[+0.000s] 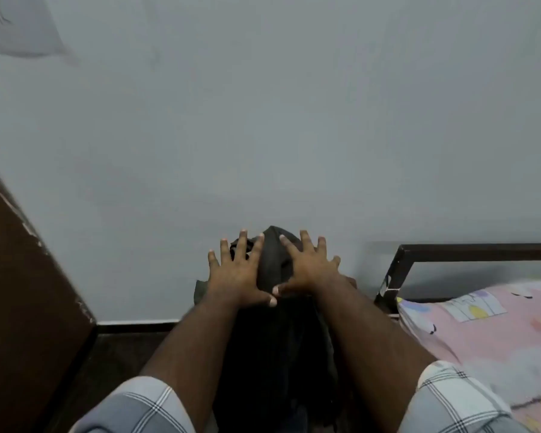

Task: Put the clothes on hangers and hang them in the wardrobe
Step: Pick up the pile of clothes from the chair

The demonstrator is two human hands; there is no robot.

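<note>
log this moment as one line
left hand: open, fingers spread | right hand: open, fingers spread | dark grey cloth garment: bunched between hands | hanger: not seen

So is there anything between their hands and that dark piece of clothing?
No, nothing visible. The left hand and right hand both lie on the dark garment with fingers spread flat, the cloth bunched between them. No hanger shows in this view, and whether the brown panel on the left is the wardrobe cannot be told.
</note>
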